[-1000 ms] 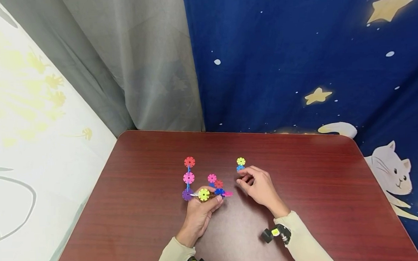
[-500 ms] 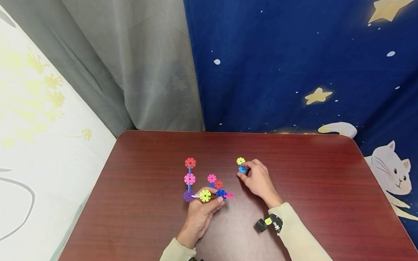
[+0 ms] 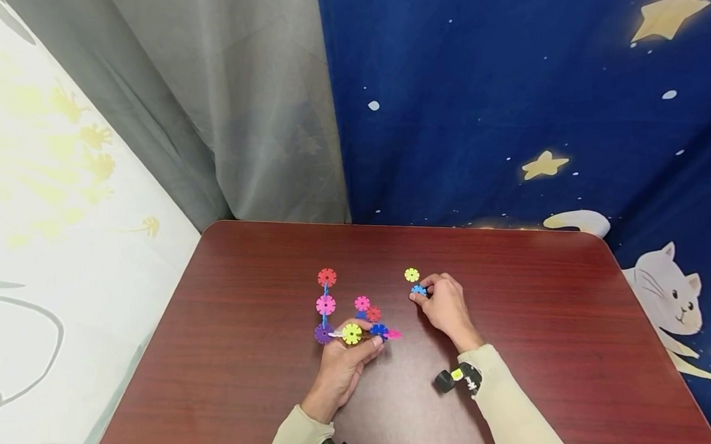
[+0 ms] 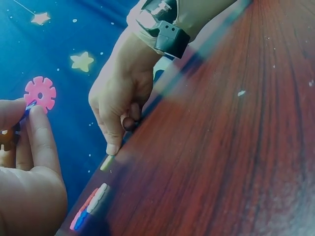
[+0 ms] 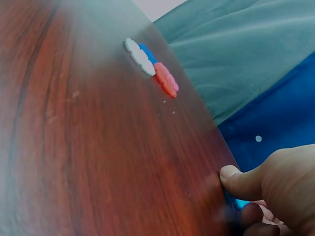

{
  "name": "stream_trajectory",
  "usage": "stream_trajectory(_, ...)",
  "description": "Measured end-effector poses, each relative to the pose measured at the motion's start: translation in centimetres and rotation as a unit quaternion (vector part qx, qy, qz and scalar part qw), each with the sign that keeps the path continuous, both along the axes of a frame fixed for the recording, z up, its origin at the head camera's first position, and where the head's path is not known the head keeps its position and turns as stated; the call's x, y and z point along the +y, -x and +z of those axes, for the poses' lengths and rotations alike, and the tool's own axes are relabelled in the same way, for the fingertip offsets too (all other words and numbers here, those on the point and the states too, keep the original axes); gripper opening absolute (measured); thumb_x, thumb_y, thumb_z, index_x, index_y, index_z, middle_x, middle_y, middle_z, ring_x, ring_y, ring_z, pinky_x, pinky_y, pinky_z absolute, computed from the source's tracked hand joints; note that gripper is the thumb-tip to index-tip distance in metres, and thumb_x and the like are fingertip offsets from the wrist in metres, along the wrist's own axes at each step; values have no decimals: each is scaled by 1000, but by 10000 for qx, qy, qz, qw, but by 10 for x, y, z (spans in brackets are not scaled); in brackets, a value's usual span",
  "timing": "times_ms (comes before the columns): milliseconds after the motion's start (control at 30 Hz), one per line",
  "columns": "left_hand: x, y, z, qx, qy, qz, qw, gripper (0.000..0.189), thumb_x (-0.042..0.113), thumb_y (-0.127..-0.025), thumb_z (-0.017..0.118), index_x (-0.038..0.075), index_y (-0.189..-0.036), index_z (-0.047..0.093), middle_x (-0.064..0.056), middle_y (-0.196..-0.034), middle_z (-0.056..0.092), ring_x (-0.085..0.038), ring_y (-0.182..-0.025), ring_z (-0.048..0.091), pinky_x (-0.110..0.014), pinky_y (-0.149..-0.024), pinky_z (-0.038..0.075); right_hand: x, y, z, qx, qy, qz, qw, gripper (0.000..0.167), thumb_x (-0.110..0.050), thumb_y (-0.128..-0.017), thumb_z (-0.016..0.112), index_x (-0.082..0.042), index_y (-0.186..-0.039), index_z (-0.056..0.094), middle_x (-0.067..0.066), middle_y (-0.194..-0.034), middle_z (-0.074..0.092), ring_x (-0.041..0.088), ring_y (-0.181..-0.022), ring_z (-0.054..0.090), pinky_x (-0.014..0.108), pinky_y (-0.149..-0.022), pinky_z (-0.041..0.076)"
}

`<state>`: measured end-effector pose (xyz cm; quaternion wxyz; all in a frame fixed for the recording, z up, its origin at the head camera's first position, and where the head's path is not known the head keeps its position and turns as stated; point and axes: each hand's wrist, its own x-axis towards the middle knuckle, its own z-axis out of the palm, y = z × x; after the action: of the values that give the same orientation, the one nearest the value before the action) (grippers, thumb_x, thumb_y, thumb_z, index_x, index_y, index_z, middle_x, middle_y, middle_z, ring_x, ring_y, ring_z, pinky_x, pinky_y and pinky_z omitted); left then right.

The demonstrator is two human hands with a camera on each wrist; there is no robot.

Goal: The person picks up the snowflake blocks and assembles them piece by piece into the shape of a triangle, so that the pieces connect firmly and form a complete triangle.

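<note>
- Head view: right hand (image 3: 450, 307) pinches light-blue disc (image 3: 418, 290) between thumb and fingers; lifted or touching surface (image 3: 532, 307), can't tell.
- Left hand (image 3: 342, 365) grips chain of discs (image 3: 352, 334), thumb at its dark blue disc (image 3: 379, 332). L-shaped: one run lies across left hand's fingers, other runs away from the person, off left hand's left side.
- Key relation: pink end disc (image 3: 393, 334) juts toward right hand's side; light-blue disc is beyond it and to its right, apart. Right hand nearer, already on it. Disc is round, no long axis; chain's near run goes left to right.
- Loose yellow disc (image 3: 412, 274) just beyond right fingertips; small pile (image 3: 373, 313) just past left fingertips.
- Left wrist view: right hand points down, light-blue disc hidden. Pile seen near edge-on, incl. white disc (image 4: 98, 197) not made out from head. Upright pink disc above left fingers, probably chain's end.
- Right wrist view: light-blue disc partly covered between right thumb and curled fingers; left hand, chain not visible.
</note>
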<state>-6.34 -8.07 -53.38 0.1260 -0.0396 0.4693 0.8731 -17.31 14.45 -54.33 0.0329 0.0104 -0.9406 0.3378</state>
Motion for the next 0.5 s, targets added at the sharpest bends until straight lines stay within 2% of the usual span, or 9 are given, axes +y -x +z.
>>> stream_trajectory(267,0,0,0,82,298,-49,9995,23,2,-94,77,18,-108,66,1,-101,71,-9,-85,71,-26,-83,65,1,-8,-1,260,548,217,9979,22,-20,-89,87,-17,-97,66,-3,-81,71,11,-69,63,29,-66,52)
stream_trajectory(500,0,3,-2,57,400,52,9992,23,2,-94,77,18,-108,68,2,-102,72,-9,-82,71,-24,-79,64,-3,-23,11,422,1461,715,9858,6,-13,-98,77,-15,-102,73,2,-74,68,11,-53,66,26,-48,54)
